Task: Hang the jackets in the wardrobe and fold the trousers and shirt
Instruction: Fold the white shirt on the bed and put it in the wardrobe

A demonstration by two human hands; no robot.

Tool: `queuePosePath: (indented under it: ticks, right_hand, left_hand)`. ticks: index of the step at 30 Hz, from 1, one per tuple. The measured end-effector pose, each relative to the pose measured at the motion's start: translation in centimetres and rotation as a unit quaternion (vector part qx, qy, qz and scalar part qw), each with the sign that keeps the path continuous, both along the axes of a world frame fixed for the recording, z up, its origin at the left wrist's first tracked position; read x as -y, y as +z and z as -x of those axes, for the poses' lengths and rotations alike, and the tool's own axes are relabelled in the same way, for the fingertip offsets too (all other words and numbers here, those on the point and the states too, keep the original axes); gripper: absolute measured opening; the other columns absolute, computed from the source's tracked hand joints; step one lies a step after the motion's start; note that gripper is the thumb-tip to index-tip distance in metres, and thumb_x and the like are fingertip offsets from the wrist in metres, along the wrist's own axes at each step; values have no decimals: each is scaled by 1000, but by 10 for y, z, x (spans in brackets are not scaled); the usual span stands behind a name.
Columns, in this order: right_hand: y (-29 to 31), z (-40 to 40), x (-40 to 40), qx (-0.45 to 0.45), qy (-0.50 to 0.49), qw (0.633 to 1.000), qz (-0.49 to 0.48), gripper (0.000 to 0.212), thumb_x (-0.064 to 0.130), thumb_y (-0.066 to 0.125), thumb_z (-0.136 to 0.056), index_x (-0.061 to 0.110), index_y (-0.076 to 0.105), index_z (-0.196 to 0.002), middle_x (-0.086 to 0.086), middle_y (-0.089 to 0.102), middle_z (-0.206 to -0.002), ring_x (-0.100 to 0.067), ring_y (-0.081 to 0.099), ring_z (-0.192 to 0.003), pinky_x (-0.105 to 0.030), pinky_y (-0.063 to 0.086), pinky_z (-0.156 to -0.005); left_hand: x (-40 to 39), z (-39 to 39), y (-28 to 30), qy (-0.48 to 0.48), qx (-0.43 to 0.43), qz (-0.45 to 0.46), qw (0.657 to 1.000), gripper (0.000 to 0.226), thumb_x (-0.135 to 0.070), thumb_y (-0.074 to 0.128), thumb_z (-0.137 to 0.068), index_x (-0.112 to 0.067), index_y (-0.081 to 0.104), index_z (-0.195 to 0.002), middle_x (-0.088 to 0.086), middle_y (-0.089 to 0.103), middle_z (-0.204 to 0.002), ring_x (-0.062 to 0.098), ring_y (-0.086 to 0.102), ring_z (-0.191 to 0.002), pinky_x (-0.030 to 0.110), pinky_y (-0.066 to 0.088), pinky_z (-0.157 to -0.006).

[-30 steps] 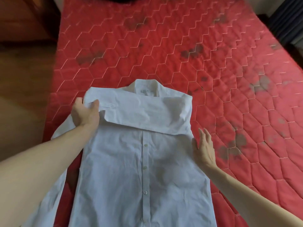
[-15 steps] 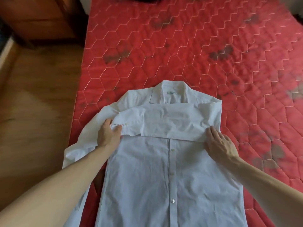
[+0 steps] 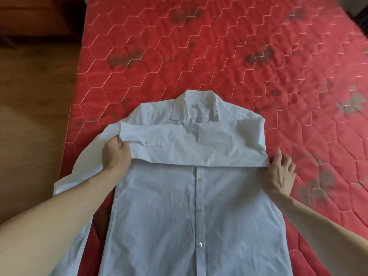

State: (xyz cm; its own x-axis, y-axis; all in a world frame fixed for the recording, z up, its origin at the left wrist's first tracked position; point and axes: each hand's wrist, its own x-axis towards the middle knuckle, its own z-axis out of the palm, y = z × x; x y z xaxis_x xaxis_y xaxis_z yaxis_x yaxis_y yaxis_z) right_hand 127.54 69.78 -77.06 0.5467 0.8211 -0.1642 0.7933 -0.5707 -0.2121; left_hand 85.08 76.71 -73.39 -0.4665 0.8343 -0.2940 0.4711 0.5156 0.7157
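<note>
A white button-up shirt (image 3: 199, 212) lies front-up on the red mattress, collar away from me. Its right sleeve (image 3: 191, 148) is folded across the chest in a flat band, the cuff with its button at the left end. My left hand (image 3: 116, 154) pinches that cuff end at the shirt's left side. My right hand (image 3: 281, 173) lies with fingers spread at the shirt's right edge, fingertips touching the fold corner. The shirt's other sleeve trails off the left side beneath my left forearm.
The red quilted mattress (image 3: 219, 56), with dark stains, stretches far ahead and to the right. Its left edge drops to a wooden floor (image 3: 33, 120). A dark wooden piece of furniture (image 3: 33, 14) stands at the top left.
The view has moved closer to the shirt. My left hand still holds the cuff. My right hand slid outward from the shirt front to its right edge, at the fold corner.
</note>
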Motion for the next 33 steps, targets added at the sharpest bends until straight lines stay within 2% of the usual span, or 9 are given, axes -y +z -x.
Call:
queuePosePath:
  ticks: [4,10,14,18,22,25,27,31,33]
  right_hand:
    - [1,-16,2,49,256,965,12,83,1,57,-94,24,21,-166,-6,23,-173,-29,21,-159,-51,27,-123]
    - [-2,-15,-2,-7,89,992,93,75,17,46,-101,17,11,-167,-4,10,-176,-27,9,-161,-52,19,-127]
    - [0,-7,2,24,215,976,29,88,31,59,-95,11,13,-167,-12,12,-174,-29,10,-162,-52,15,-129]
    - [0,9,-1,44,375,926,0,80,58,32,-99,22,12,-168,-4,7,-175,-24,8,-162,-52,14,-130]
    - [0,48,-10,13,361,932,-35,64,48,27,-107,26,18,-167,-3,8,-175,-25,6,-162,-52,12,-130]
    - [-1,88,-18,5,336,941,-37,58,43,27,-112,30,14,-167,0,1,-176,-24,-1,-162,-51,7,-131]
    - [-3,115,-27,-1,339,940,-24,59,44,28,-112,33,8,-167,3,-6,-175,-22,-9,-161,-51,4,-131]
    - [-10,163,-50,-10,361,932,15,62,52,21,-110,39,1,-167,6,-11,-175,-23,-17,-160,-56,0,-130]
    - [-17,176,-61,-17,314,946,79,67,63,19,-106,43,-4,-165,7,-15,-175,-26,-20,-160,-63,-4,-127]
  left_hand:
    - [-2,-10,-3,27,-23,18,999,61,-39,34,-113,6,64,-86,26,69,-98,41,63,-93,44,47,-81]
    - [-5,-5,-7,11,-19,9,1000,23,-5,38,-108,-1,61,-111,14,65,-105,35,61,-100,47,50,-90]
    - [-12,-4,-3,4,25,-1,1000,25,-3,38,-106,0,63,-102,8,63,-96,24,54,-89,36,47,-75]
    - [-38,-1,8,18,92,-56,994,30,1,38,-101,-4,68,-98,-2,62,-90,13,53,-82,20,41,-66]
    - [-54,11,7,58,109,-41,992,26,1,38,-95,-1,61,-83,2,55,-80,22,48,-80,32,40,-69]
    - [-36,26,-6,59,51,37,996,34,-5,42,-98,-9,75,-104,11,72,-110,36,64,-102,44,53,-86]
    - [-22,35,-14,51,-11,69,996,39,-4,42,-97,-14,74,-117,8,68,-127,36,61,-118,47,51,-100]
    - [-7,56,-27,11,-216,88,972,34,-18,52,-103,-15,56,-137,16,50,-142,38,42,-134,54,36,-107]
    - [-2,69,-31,7,-215,127,968,47,-26,57,-102,-15,44,-146,16,42,-148,38,37,-137,55,34,-108]
